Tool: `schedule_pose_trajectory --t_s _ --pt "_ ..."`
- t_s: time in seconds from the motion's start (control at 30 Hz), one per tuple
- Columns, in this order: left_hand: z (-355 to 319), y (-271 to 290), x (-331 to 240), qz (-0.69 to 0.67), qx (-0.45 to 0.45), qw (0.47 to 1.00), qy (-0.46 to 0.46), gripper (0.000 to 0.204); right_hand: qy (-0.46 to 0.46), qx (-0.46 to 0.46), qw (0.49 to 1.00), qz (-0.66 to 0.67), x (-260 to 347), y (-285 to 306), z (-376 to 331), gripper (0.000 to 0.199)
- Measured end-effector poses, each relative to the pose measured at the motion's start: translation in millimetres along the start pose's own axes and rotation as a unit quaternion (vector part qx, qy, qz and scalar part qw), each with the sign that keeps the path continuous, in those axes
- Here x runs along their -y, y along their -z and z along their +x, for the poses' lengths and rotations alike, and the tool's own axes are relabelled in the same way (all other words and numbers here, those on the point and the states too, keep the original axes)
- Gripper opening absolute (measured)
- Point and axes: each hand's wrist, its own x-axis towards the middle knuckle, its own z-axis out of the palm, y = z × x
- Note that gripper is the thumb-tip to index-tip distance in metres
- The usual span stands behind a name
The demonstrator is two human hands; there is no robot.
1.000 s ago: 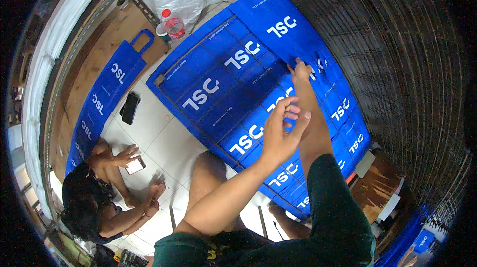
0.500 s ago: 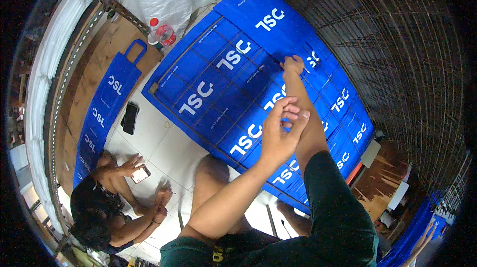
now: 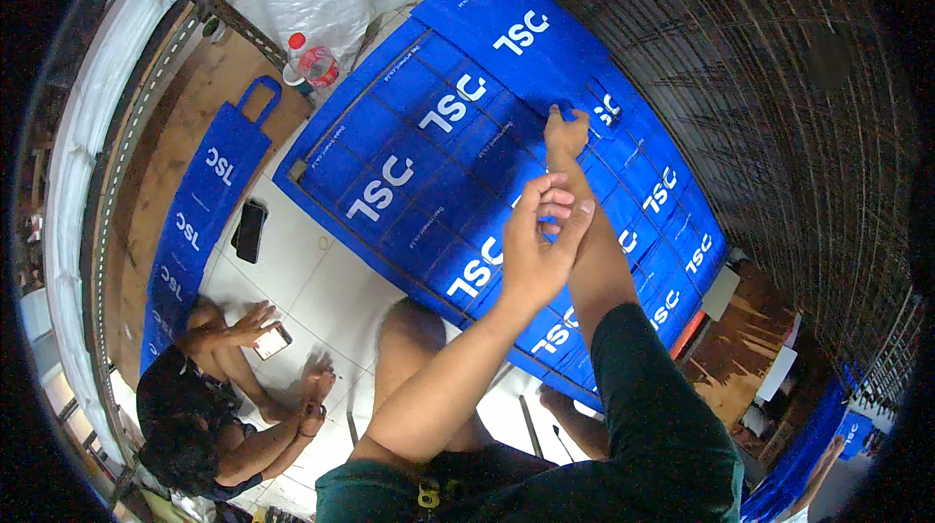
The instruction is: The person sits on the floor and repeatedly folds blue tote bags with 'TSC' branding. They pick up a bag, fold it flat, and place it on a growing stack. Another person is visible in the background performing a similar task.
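The right hand (image 3: 565, 131) is closed in a pinch on the edge of a blue printed bag (image 3: 531, 36) atop the overlapped spread of blue bags (image 3: 419, 163) on the white tile floor (image 3: 292, 275). The left hand (image 3: 539, 241) is raised above the spread, half open, holding nothing visible. The edge is best kept flat and square to its neighbours. A black phone (image 3: 250, 230), a plastic bottle (image 3: 314, 61) and a seated person (image 3: 209, 406) are well apart to the left; nothing is seen in the way.
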Motion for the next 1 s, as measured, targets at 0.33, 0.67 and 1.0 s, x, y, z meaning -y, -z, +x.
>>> schedule_pose_trajectory --t_s 0.33,0.67,1.0 --pt "-0.1 4.0 -0.4 -0.02 -0.014 0.999 -0.042 0.033 0.029 0.14 0.964 0.223 -88.8 162.1 -87.3 0.026" --pt "-23.3 -8.5 36.6 0.24 -0.029 0.967 -0.084 0.042 -0.012 -0.012 0.973 0.23 -188.3 427.8 -130.3 0.02" --pt "-48.8 62.4 80.9 0.67 -0.019 0.729 -0.138 0.048 0.204 -0.347 0.913 0.072 -187.8 773.9 -139.6 0.014"
